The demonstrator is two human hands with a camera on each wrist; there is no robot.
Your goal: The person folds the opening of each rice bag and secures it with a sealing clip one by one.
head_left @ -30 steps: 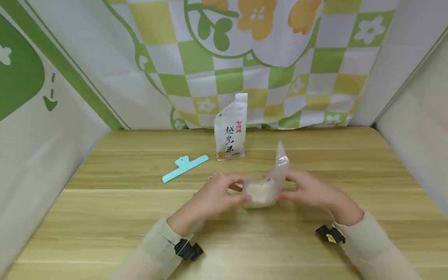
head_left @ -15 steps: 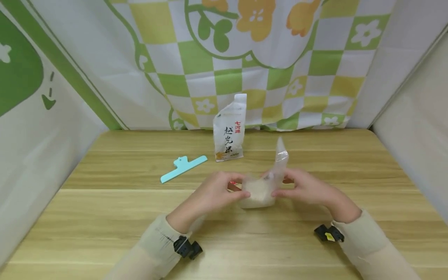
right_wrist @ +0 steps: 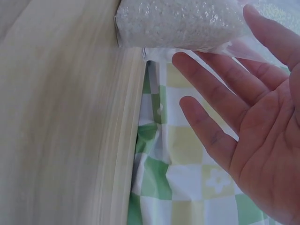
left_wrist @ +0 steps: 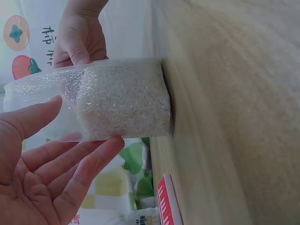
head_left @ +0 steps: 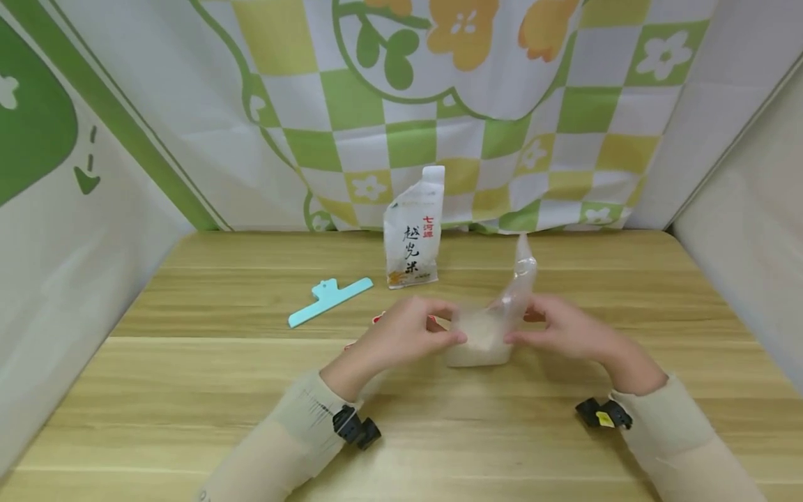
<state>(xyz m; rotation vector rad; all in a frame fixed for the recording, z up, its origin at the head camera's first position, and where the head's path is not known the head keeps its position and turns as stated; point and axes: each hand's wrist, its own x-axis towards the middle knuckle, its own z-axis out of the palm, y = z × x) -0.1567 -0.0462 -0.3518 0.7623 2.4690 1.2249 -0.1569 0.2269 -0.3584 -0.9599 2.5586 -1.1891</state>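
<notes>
left hand [head_left: 410, 335] and right hand [head_left: 567, 330] both pinch a clear bag [head_left: 479, 351] between thumb and fingers, upright at the wooden table [head_left: 470, 439]; rice [left_wrist: 124, 98] fills its lower part, loose film above. behind stands a white printed bag [head_left: 413, 240], contents hidden; leftward lies a turquoise clip [head_left: 330, 301].
</notes>
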